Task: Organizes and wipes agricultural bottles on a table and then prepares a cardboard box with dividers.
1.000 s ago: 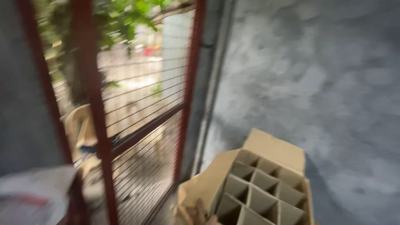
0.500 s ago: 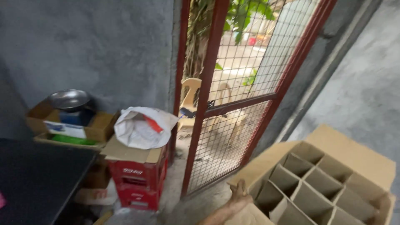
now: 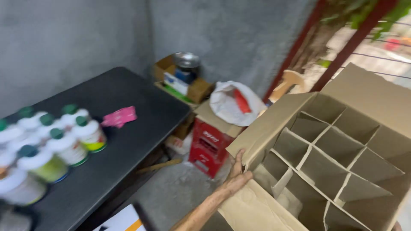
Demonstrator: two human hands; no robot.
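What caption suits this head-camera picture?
Left hand grips open brown cardboard box with dividers beside black table holding white green-capped bottles.

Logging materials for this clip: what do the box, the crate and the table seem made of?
Box, gripped by the left hand: brown corrugated cardboard, matte, with creased flaps and slotted dividers. Crate: probably moulded red plastic, slightly glossy with openings in its side. Table: dark, smooth, dull top; wood, laminate or painted metal, cannot tell.

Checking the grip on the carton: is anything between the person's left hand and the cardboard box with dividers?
Nothing visible. The left hand is already on the cardboard box, fingers over the edge of its left flap. The right hand is out of view.
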